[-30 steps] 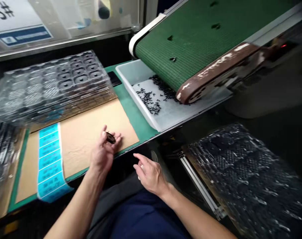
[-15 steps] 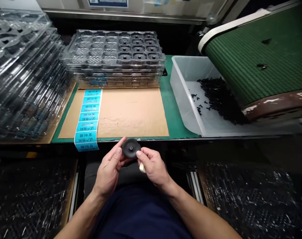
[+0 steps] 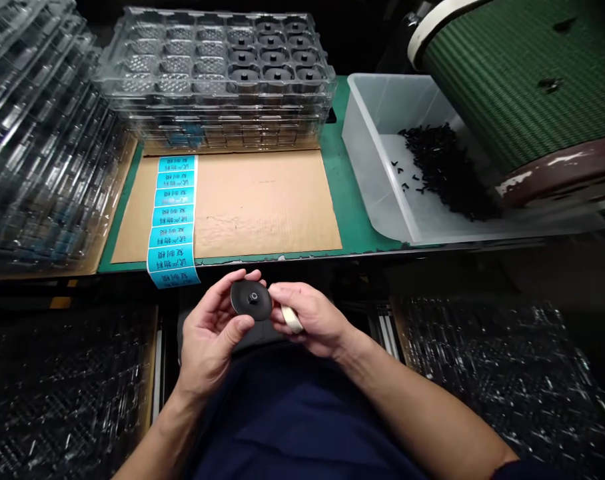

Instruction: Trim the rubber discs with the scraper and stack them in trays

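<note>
A round black disc (image 3: 243,305) with a small raised hub at its centre is gripped at its edge by my left hand (image 3: 210,330), its face tilted up. My right hand (image 3: 312,317) is closed round a small cream-coloured object (image 3: 292,320), and its fingertips are at the disc's right edge. Both hands are in front of the bench edge, above my lap. Beyond them a brown cardboard sheet (image 3: 262,207) lies on the green bench, with a strip of blue labels (image 3: 172,217) along its left part.
Stacked clear trays (image 3: 212,87) stand at the back, the top one partly filled with black discs. More trays (image 3: 32,153) lean at left. At right, a translucent bin (image 3: 377,180) holds small black pieces (image 3: 447,167) beneath a green conveyor belt (image 3: 527,73). Further trays (image 3: 502,373) lie below the bench.
The disc has shifted slightly left and tilted in my left hand. My right hand has turned, showing more of the cream object. The view has tipped downward, so the bench items sit higher.
</note>
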Demonstrator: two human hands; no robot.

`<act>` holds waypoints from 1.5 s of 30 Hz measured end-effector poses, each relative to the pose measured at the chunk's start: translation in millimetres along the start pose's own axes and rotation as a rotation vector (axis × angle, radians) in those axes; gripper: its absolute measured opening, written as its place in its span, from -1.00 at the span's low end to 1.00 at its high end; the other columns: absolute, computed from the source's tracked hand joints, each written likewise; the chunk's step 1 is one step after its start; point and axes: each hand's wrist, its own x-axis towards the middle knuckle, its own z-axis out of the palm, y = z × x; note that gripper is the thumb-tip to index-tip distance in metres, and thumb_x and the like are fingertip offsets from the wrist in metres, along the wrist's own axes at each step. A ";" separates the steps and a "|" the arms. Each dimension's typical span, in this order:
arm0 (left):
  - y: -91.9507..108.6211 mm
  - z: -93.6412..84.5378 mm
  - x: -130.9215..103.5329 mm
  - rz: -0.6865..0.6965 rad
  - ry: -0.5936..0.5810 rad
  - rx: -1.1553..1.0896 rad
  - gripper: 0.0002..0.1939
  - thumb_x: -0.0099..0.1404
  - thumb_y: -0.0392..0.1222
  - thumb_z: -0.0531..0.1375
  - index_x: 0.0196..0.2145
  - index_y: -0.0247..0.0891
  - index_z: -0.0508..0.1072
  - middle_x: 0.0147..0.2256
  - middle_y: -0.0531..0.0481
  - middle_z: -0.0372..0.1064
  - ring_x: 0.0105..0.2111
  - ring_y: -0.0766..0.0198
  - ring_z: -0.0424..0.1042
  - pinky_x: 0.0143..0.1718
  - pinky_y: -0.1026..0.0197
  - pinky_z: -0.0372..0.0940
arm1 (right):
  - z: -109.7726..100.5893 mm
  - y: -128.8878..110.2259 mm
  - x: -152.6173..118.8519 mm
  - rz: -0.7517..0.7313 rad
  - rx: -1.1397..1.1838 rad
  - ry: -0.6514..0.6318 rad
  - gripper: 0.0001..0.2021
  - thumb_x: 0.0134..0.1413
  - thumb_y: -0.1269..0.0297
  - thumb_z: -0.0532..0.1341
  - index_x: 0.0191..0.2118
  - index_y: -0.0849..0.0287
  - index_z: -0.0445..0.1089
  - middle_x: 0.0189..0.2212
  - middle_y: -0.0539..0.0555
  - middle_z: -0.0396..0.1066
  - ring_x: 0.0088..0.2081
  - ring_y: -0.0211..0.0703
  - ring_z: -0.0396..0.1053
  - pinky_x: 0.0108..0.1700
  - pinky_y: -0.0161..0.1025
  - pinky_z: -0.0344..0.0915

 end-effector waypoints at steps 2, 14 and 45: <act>0.7 7.3 -3.3 0.033 0.060 -0.027 -0.45 0.27 -0.07 0.44 0.18 -0.13 0.52 0.19 -0.23 0.49 0.12 -0.11 0.53 0.16 0.00 0.44 | -3.9 0.7 0.4 -0.046 0.060 0.156 -0.62 0.11 -0.05 0.33 -0.15 0.15 0.39 -0.49 -0.10 0.28 -0.56 -0.33 0.25 -0.72 -0.49 -0.03; 11.6 26.0 -8.2 -0.005 0.094 -0.067 -0.46 0.23 -0.13 0.47 0.15 -0.10 0.53 0.23 -0.17 0.45 0.23 -0.06 0.44 0.13 0.16 0.45 | 0.8 -21.1 -42.7 -0.783 -0.827 0.229 -0.75 0.31 0.27 0.31 0.07 0.05 0.47 -0.11 0.06 0.54 -0.15 -0.13 0.50 -0.07 -0.18 0.47; 16.4 39.6 -8.4 0.043 0.081 -0.146 -0.49 0.25 -0.31 0.43 0.15 -0.11 0.54 0.21 -0.14 0.47 0.19 0.04 0.48 0.14 0.23 0.44 | 5.4 -9.9 -40.1 -1.087 -1.003 0.360 -0.76 0.28 0.47 0.27 0.04 0.19 0.45 -0.12 0.14 0.58 -0.12 -0.12 0.56 0.00 -0.20 0.50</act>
